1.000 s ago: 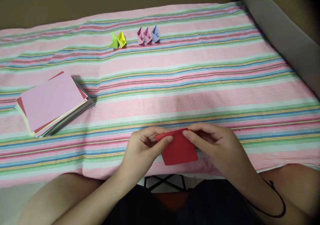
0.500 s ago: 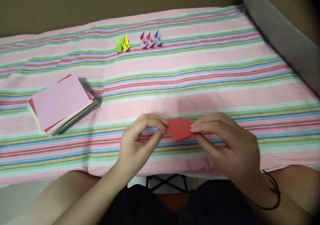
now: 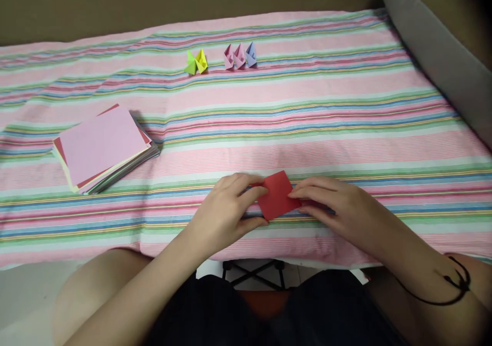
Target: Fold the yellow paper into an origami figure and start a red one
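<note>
A small folded red paper (image 3: 278, 196) lies low over the striped cloth near its front edge, held between both hands. My left hand (image 3: 230, 207) grips its left side, fingertips on the upper left part and the thumb at the bottom corner. On the other side, my right hand (image 3: 338, 205) pinches the right corner between thumb and fingers. Whether the paper rests on the cloth or hovers just above it, I cannot tell. A black cord bracelet (image 3: 459, 284) circles my right wrist.
The striped cloth (image 3: 326, 146) covers the surface. A stack of coloured paper (image 3: 102, 146) sits at left, pink sheet on top. Toward the back stand folded paper pieces: green (image 3: 191, 64), yellow (image 3: 201, 61), two pink (image 3: 240, 56) and blue (image 3: 251, 55). A grey cushion-like edge (image 3: 434, 48) borders the right.
The red paper has turned and now shows a squarer face. My left fingers have shifted onto it, with the thumb moving to its lower corner. The right hand lies flatter, and the view shifted slightly.
</note>
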A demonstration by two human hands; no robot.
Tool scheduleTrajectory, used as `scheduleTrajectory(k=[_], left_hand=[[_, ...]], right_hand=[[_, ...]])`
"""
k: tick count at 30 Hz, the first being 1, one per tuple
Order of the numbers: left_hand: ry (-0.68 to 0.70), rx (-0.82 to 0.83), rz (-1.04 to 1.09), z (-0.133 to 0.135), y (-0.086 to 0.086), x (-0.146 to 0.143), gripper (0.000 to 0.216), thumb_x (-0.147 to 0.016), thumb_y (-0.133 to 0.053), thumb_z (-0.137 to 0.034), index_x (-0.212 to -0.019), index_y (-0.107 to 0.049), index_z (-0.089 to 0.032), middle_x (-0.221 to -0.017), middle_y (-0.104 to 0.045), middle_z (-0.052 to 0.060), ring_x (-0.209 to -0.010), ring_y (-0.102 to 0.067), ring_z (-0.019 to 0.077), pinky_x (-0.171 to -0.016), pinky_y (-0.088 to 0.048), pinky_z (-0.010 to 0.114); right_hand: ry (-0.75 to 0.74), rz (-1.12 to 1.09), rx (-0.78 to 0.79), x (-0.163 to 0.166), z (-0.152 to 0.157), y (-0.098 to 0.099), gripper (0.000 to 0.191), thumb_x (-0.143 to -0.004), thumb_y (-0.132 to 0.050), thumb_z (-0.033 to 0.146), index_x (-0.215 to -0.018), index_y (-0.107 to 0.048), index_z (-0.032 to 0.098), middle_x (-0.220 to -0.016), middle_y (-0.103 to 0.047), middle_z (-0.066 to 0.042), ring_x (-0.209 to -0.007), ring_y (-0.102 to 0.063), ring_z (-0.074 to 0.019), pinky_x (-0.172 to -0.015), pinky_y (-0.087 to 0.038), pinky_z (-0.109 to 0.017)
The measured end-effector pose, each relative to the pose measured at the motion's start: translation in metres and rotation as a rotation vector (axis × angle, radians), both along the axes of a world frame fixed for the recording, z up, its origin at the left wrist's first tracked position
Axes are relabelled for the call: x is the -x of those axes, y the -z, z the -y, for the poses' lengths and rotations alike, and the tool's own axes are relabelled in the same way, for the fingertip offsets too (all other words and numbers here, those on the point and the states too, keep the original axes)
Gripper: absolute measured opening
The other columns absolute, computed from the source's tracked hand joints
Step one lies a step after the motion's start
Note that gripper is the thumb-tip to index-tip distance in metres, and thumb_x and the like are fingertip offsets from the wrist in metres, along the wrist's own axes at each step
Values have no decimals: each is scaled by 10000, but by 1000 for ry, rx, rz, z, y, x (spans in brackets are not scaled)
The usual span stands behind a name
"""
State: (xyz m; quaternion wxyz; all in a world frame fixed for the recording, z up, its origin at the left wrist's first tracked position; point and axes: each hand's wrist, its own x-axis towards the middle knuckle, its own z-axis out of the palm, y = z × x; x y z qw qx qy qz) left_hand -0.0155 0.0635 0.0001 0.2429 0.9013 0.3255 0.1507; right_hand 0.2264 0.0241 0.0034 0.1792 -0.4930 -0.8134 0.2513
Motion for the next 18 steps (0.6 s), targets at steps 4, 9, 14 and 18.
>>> scheduleTrajectory(k=[4,9,14,18], left_hand=[[4,2,23,1,2,0,388,-817,-653,-333,-1169,-580,-187,-1273,-557,120,-1147,-526,256,-948,-453,412],[6,10,54,0,-1,0,294,-844,-620,-340,-1095,-634,-187,-1241,-593,118,-1119,-550,253,-941,-469,428],[21,-149,150,1,2,-3,189,-857,-605,-265,-1004,-654,-157,-1079,-694,105,-1052,-605,243,-896,-517,414],[13,-322,133,6,8,-7,205,-867,-569,-181,-1056,-622,-119,-1010,-718,102,-1012,-636,246,-861,-547,400]], right_hand=[[18,19,22,-3,1,0,289,-882,-492,117,-1124,-604,226,-1142,-638,-47,-1021,-622,-198,-878,-522,-379],[20,17,5,-2,1,-2,319,-873,-528,114,-1170,-581,216,-1177,-599,-60,-1057,-591,-198,-905,-503,-368],[-6,18,-65,1,0,-2,273,-867,-578,155,-1136,-593,199,-1148,-602,-76,-1070,-560,-217,-920,-486,-383],[-53,-1,-116,5,0,-2,186,-899,-547,178,-1065,-631,179,-1074,-647,-73,-1015,-580,-210,-888,-495,-370]])
